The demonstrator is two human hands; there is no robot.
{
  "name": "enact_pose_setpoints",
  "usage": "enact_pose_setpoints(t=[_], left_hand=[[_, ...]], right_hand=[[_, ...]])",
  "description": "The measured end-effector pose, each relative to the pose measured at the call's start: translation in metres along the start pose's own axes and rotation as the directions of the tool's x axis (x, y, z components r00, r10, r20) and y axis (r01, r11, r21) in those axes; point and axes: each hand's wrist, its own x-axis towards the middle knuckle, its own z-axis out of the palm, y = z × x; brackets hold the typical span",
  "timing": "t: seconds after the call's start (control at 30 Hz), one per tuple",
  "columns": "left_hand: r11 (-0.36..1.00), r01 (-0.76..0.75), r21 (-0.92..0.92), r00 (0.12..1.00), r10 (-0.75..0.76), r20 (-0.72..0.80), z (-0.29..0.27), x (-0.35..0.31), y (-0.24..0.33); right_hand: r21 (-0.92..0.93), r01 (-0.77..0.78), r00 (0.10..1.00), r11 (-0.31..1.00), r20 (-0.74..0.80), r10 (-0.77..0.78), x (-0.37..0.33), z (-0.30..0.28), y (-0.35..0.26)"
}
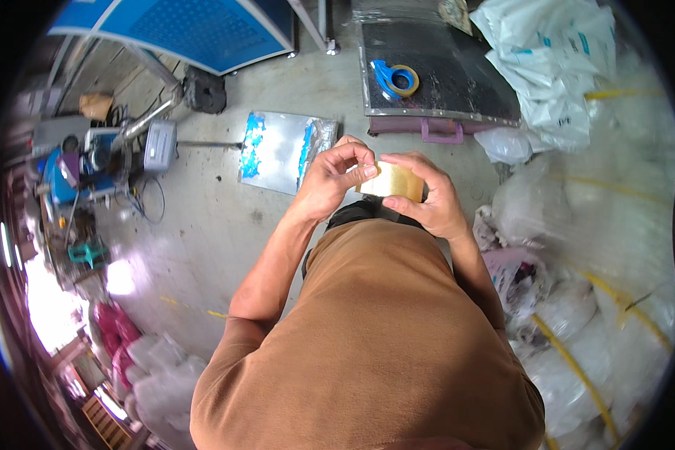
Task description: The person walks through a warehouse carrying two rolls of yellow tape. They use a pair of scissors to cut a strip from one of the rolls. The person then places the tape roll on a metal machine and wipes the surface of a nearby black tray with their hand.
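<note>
A roll of yellowish clear packing tape (399, 182) is held in front of my body at waist height. My right hand (440, 201) grips it from the right, with the thumb below and the fingers over the top. My left hand (328, 178) pinches the roll's left edge between thumb and fingertips. Whether a loose tape end lies under that pinch is too small to tell. Beyond my hands, a blue tape dispenser (385, 77) with a roll in it rests on a black flat case or panel (450, 64).
Below my hands stands a metal plate (277, 154) with blue patches. A blue-panelled machine (195, 30) is at the far left, by a grey box (160, 145) on a stand. White plastic bags (555, 60) and clear bulging sacks (585, 330) crowd the right. Pink sacks (115, 326) lie at lower left.
</note>
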Motion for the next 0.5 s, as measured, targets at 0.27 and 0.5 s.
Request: enact_pose_setpoints(t=[0.27,0.5], left_hand=[[0.947,-0.135,-0.292,0.962,0.054,-0.268,0.056,-0.006,-0.025],[0.923,-0.211,-0.322,0.853,0.013,-0.521,0.074,-0.015,-0.062]], right_hand=[[0.239,-0.118,0.950,0.964,0.309,0.040,0.022,-0.045,0.029],[0.377,-0.321,0.868,0.869,0.484,0.110,0.031,-0.048,0.057]])
